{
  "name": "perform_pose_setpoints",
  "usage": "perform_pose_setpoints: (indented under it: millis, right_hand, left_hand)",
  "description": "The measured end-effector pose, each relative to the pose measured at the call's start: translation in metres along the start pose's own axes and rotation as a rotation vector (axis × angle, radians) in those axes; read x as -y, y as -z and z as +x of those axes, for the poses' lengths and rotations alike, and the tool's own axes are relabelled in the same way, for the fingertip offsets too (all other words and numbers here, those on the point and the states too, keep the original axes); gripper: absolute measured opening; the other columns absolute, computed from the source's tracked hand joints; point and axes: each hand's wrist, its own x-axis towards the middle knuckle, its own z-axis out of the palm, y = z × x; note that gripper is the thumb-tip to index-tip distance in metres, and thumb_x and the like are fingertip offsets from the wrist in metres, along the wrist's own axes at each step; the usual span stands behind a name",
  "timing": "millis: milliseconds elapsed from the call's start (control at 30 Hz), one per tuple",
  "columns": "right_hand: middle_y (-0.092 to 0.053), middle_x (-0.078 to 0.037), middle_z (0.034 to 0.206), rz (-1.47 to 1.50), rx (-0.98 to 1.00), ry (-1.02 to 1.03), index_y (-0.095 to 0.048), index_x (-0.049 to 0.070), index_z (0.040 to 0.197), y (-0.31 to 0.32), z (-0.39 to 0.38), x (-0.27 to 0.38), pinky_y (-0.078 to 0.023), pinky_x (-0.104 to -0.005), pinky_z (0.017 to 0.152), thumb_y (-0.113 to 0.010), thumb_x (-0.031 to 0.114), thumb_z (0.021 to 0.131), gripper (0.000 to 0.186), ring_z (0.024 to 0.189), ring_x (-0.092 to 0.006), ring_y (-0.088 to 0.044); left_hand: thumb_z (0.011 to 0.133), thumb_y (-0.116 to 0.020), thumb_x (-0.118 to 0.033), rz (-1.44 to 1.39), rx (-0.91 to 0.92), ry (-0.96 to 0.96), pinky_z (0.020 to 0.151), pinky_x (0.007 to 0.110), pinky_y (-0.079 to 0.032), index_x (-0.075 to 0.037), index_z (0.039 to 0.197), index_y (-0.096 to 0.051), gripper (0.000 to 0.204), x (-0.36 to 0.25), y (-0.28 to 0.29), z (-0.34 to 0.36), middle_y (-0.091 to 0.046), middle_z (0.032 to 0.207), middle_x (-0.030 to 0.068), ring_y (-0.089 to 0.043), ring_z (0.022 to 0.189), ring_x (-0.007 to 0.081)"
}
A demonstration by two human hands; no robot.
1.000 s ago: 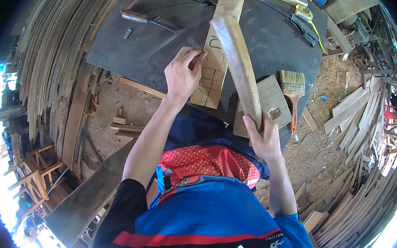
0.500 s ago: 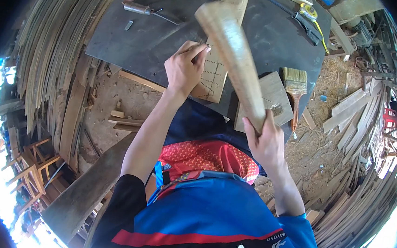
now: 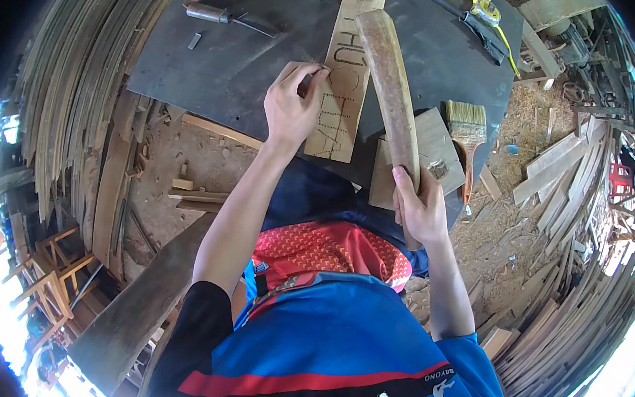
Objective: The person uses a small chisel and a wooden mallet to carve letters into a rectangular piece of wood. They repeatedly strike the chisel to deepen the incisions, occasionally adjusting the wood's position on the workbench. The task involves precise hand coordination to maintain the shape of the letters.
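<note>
On the dark tabletop lies a narrow pale wooden board [image 3: 332, 141] with pencilled outlines and rows of small marks forming letters. My left hand [image 3: 290, 107] rests at its left edge, thumb and fingers pinched together; whatever is between the fingertips is too small to make out. In my right hand [image 3: 424, 205] is a thick, slightly curved wooden club [image 3: 394, 81], gripped near its lower end. Its wide end points away from me, over the board's right edge. A square wooden block [image 3: 433, 144] sits under and beside the club.
A brush [image 3: 466, 124] lies right of the block. A yellow tape measure [image 3: 486, 12] is at the table's far right, and a wooden-handled tool with a thin metal shaft [image 3: 209, 13] at far left. Stacked planks [image 3: 92, 76] line the left; offcuts [image 3: 558, 169] litter the right floor.
The club, blurred and raised closer before, has come down and its wide end has shifted right, uncovering more of the board. My left hand stays pinched at nearly the same spot.
</note>
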Motion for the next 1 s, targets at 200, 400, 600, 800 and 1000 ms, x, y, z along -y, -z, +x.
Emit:
perform_pose_setpoints:
  millis: [200, 400, 600, 800, 1000]
  right_hand:
    - [-0.059, -0.002, 0.060, 0.018, 0.013, 0.005, -0.064, -0.002, 0.102, 0.0009, -0.0017, 0.0016, -0.044, -0.0290, 0.044, -0.064, 0.037, 0.107, 0.039, 0.047, -0.0107, -0.058]
    - [-0.059, -0.002, 0.061, 0.004, 0.023, 0.007, -0.065, -0.002, 0.102, 0.0012, -0.0023, 0.0007, -0.044, -0.0291, 0.045, -0.065, 0.038, 0.106, 0.040, 0.047, -0.0110, -0.059]
    - [-0.060, -0.002, 0.062, 0.029, 0.015, 0.009, -0.065, -0.002, 0.100, 0.0008, -0.0018, -0.0028, -0.045, -0.0292, 0.045, -0.065, 0.038, 0.106, 0.040, 0.048, -0.0111, -0.059]
    - [-0.062, -0.006, 0.063, -0.023, 0.028, 0.012, -0.065, -0.002, 0.100, 0.0017, -0.0030, 0.0001, -0.047, -0.0320, 0.047, -0.066, 0.038, 0.105, 0.040, 0.049, -0.0144, -0.061]
    - [-0.066, -0.023, 0.068, -0.334, -0.058, 0.349, -0.063, -0.005, 0.102, 0.0068, -0.0058, 0.0039, -0.051, -0.0426, 0.054, -0.070, 0.034, 0.101, 0.040, 0.058, -0.0385, -0.070]
  left_hand:
    - [0.097, -0.074, -0.007, -0.015, -0.036, -0.032, 0.064, 0.030, -0.051, -0.001, 0.104, -0.077, 0.010, -0.0027, -0.0012, 0.0009, -0.075, 0.097, 0.0100, -0.066, 0.068, 0.0153]
    - [0.096, -0.075, -0.007, -0.025, -0.037, 0.026, 0.064, 0.030, -0.051, -0.001, 0.104, -0.076, 0.010, -0.0043, -0.0012, -0.0007, -0.076, 0.097, 0.0100, -0.066, 0.070, 0.0163]
    - [0.096, -0.076, -0.007, 0.004, -0.029, -0.006, 0.066, 0.030, -0.052, -0.001, 0.103, -0.077, 0.009, -0.0049, -0.0008, 0.0007, -0.076, 0.098, 0.0105, -0.069, 0.074, 0.0181]
    - [0.096, -0.076, -0.008, 0.044, -0.048, -0.049, 0.063, 0.031, -0.052, -0.001, 0.101, -0.076, 0.008, -0.0054, -0.0006, 0.0007, -0.076, 0.097, 0.0101, -0.069, 0.072, 0.0193]
    - [0.094, -0.077, -0.009, 0.221, -0.015, -0.123, 0.060, 0.032, -0.051, -0.005, 0.100, -0.076, 0.007, -0.0117, 0.0035, 0.0010, -0.074, 0.096, 0.0073, -0.065, 0.063, 0.0194]
